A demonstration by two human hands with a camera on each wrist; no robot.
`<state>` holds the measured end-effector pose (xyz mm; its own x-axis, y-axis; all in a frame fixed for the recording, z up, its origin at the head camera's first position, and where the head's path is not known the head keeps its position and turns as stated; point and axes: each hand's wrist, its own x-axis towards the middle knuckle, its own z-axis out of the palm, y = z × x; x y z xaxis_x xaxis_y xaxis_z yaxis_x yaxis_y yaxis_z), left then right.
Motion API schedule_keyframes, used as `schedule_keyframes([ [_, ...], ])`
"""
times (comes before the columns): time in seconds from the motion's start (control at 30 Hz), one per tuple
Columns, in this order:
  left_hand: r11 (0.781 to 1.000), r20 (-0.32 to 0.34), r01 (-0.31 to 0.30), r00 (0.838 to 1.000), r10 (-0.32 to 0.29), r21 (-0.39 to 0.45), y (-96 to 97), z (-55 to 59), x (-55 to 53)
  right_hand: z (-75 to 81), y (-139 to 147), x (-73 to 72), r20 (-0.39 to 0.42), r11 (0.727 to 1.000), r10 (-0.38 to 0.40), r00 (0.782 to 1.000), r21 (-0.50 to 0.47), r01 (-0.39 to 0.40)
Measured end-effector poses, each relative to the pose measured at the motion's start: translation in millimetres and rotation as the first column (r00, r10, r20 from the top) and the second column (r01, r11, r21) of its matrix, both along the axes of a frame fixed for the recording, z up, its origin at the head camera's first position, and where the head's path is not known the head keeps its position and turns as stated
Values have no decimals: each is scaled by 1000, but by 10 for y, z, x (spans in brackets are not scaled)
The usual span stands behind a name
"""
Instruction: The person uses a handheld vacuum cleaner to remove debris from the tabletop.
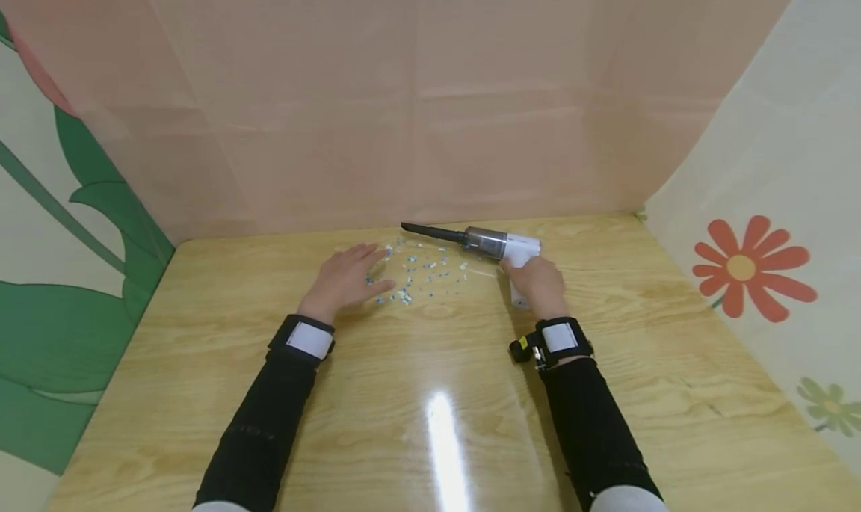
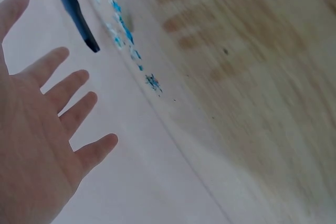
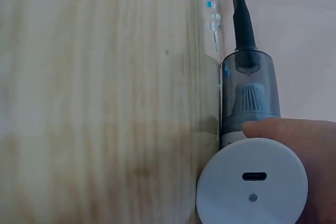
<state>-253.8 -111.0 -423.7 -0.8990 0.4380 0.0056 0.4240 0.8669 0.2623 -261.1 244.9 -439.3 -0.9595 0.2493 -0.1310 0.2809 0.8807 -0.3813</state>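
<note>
A white handheld vacuum cleaner with a clear dust cup and a long black nozzle is held by its handle in my right hand. The nozzle points left, past the far side of scattered blue and white paper bits. In the right wrist view the round handle end faces the camera, and a filter shows inside the cup. My left hand, fingers spread and holding nothing, is at the left edge of the bits. In the left wrist view its palm shows.
The bits lie on a wooden table near its back edge. A plain pinkish cloth hangs behind it. Printed cloths with green leaves and a red flower stand at the left and right sides.
</note>
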Motion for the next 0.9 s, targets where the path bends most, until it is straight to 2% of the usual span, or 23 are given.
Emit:
schedule_keyframes([
  [0.23,1000,-8,-5,1000,5,-5,7,22,12,-19,-39,-42,-1,1000,-1,1000,2,1],
  [0.57,999,-32,-36,999,36,-21,-67,63,11,-55,-2,-111,-116,996,10,993,-90,-21],
  [0.77,997,-53,-69,996,68,-23,-175,122,123,-48,157,-99,-146,990,-13,989,-138,-7],
  [0.9,996,-94,-93,991,92,-11,-321,160,266,-39,372,-61,-153,984,-53,987,-176,26],
])
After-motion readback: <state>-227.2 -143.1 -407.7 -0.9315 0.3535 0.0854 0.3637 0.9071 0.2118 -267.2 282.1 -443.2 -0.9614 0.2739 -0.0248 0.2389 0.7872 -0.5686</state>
